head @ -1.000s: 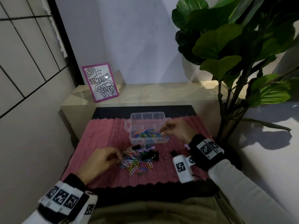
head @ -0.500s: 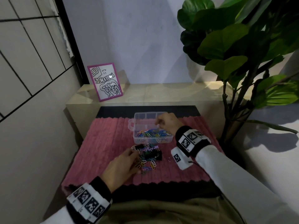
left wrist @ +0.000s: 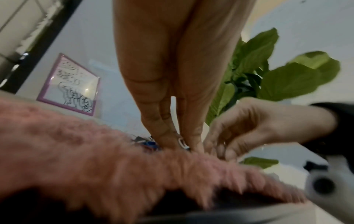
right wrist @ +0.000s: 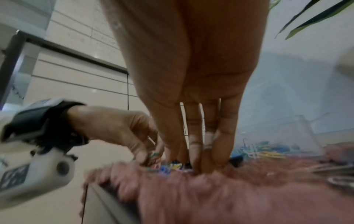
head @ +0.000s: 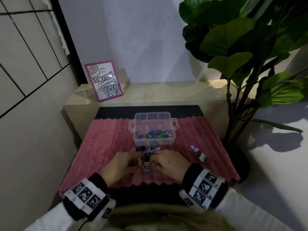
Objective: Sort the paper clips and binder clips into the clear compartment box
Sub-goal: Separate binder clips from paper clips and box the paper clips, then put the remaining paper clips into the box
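The clear compartment box point(head: 154, 140) stands at the far middle of the pink mat point(head: 103, 147); its front compartment holds several coloured paper clips point(head: 155, 134). A mixed pile of paper clips and binder clips point(head: 145, 151) lies just in front of the box. My left hand point(head: 139, 162) and right hand point(head: 154, 162) meet over the pile's near edge, fingertips down in it. In the right wrist view the left hand point(right wrist: 151, 157) pinches coloured paper clips. In the left wrist view the right hand point(left wrist: 220, 150) has curled fingers closing with the thumb on clips at the mat.
Loose binder clips lie on the mat to the right: a purple one point(head: 194, 148) and a green one point(head: 202, 157). A framed drawing point(head: 103, 80) leans on the ledge behind. A large potted plant point(head: 241, 55) stands at the right.
My right hand has come back from the box to the pile, beside the left hand. The left hand stayed at the pile and moved to its near edge.
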Tool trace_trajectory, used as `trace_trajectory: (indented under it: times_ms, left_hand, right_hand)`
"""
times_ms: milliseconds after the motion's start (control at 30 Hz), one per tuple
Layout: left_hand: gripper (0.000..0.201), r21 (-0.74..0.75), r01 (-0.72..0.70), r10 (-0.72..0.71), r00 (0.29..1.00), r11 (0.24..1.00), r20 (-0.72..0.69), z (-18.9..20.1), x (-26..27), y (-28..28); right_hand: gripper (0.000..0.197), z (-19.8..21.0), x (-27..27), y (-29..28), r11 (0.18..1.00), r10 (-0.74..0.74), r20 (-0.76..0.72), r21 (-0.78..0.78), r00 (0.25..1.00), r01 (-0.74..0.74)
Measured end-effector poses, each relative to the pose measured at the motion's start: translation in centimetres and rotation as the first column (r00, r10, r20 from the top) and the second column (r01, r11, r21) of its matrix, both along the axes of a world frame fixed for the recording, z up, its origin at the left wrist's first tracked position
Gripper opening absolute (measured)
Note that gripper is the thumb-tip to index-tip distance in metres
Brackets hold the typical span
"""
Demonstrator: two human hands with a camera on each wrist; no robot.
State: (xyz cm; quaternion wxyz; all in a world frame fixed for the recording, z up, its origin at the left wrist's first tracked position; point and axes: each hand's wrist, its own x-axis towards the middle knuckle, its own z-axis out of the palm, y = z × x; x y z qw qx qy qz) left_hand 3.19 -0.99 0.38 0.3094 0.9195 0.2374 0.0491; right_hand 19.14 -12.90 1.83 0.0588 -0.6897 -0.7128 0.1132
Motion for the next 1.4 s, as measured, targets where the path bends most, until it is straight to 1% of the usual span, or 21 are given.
trace_trajectory:
  times_ms: [100,200,300,400,467,500,567,633,667,733,767,833,867,933,1033,1133,1200,1233,1300,1367,1400]
  left_hand:
    - [0.014,-0.174,-0.024,0.023,1.000,0.984,-0.007,0.8,-0.1,0.7]
    - [0.017,-0.347,-0.007,0.016,1.000,0.938,0.023,1.5,-0.3,1.9]
    - [0.014,-0.399,-0.020,0.042,0.998,0.917,0.048,2.8,0.2,3.5]
    - [0.017,-0.422,-0.079,0.128,0.988,0.903,0.090,4.4,1.2,4.8]
    - [0.017,-0.396,-0.085,0.138,0.985,0.914,0.107,5.3,2.3,5.3]
    - [0.016,-0.355,-0.085,0.131,0.986,0.931,0.106,5.5,3.0,5.5]
    - [0.014,-0.221,-0.084,0.106,0.990,0.972,0.090,5.9,4.5,5.9]
    - [0.014,-0.074,-0.089,0.095,0.993,0.993,0.074,6.0,6.1,6.4]
    - [0.015,-0.035,-0.097,0.099,0.993,0.995,0.062,5.9,6.8,6.7]
    - [0.016,-0.008,-0.106,0.106,0.994,0.994,0.021,5.6,8.0,7.2]
    - [0.015,0.001,-0.105,0.105,0.995,0.995,0.000,5.4,8.3,7.4]
    - [0.015,0.006,-0.109,0.109,0.994,0.994,-0.010,5.0,8.4,7.5]
    - [0.015,0.004,-0.118,0.118,0.993,0.993,0.005,4.9,8.1,7.4]
    - [0.014,0.009,-0.130,0.129,0.991,0.992,0.046,4.8,7.2,7.1]
    - [0.016,0.058,-0.091,0.087,0.994,0.994,0.065,5.0,5.1,6.5]
    - [0.020,0.091,-0.087,0.085,0.996,0.992,0.030,4.8,3.0,5.6]
    - [0.025,0.120,-0.094,0.094,0.996,0.988,0.008,4.3,1.6,4.8]
    - [0.025,0.118,-0.089,0.090,0.996,0.989,-0.004,4.0,1.0,4.3]
    - [0.023,0.086,-0.071,0.074,0.997,0.994,-0.027,3.3,-0.1,3.6]
    - [0.023,0.048,-0.046,0.049,0.997,0.998,-0.052,2.6,-0.9,3.0]
    - [0.024,0.031,-0.039,0.041,0.998,0.999,-0.058,2.3,-1.1,2.9]
  right_hand:
    - [0.024,-0.9,-0.9,0.0,1.000,-0.001,0.079,-0.015,0.997,0.003]
    - [0.020,-1.2,-1.3,0.0,1.000,-0.013,0.098,0.006,0.995,0.013]
    - [0.018,-1.4,-1.0,0.0,0.998,-0.052,0.025,0.033,0.998,0.051]
    - [0.018,-1.7,-0.3,-0.2,0.997,-0.069,-0.049,0.035,0.996,0.071]
    - [0.017,-1.9,0.1,-0.4,0.995,-0.080,-0.104,0.058,0.991,0.087]
    - [0.016,-2.1,0.3,-0.5,0.992,-0.091,-0.145,0.068,0.985,0.102]
    - [0.014,-2.1,0.8,-0.6,0.986,-0.129,-0.248,0.073,0.960,0.152]
    - [0.013,-1.9,1.4,-0.8,0.975,-0.179,-0.394,0.053,0.902,0.216]
    - [0.012,-1.6,1.7,-1.0,0.967,-0.206,-0.467,0.037,0.860,0.252]
    - [0.013,-1.0,2.6,-1.3,0.948,-0.260,-0.586,-0.006,0.767,0.317]
    - [0.016,-0.6,3.2,-1.3,0.942,-0.275,-0.620,-0.020,0.735,0.335]
    - [0.025,0.3,4.4,-1.0,0.933,-0.279,-0.649,-0.007,0.708,0.361]
    - [0.026,0.7,5.1,-0.5,0.925,-0.281,-0.655,0.010,0.702,0.380]
    - [0.017,1.4,6.2,0.9,0.903,-0.299,-0.651,0.045,0.698,0.428]
    - [0.010,2.6,6.9,3.6,0.885,-0.292,-0.644,0.097,0.707,0.455]
    - [0.014,3.3,6.4,5.7,0.891,-0.326,-0.496,0.124,0.805,0.438]
    - [0.023,3.0,5.6,6.2,0.916,-0.306,-0.352,0.146,0.885,0.374]
    - [0.026,2.7,5.0,6.1,0.931,-0.272,-0.299,0.159,0.915,0.328]
    - [0.023,2.2,3.8,5.4,0.965,-0.175,-0.248,0.147,0.953,0.215]
    - [0.018,1.8,2.8,4.6,0.992,-0.073,-0.129,0.088,0.989,0.085]
    - [0.020,1.6,2.6,4.2,0.998,-0.035,-0.062,0.057,0.997,0.039]
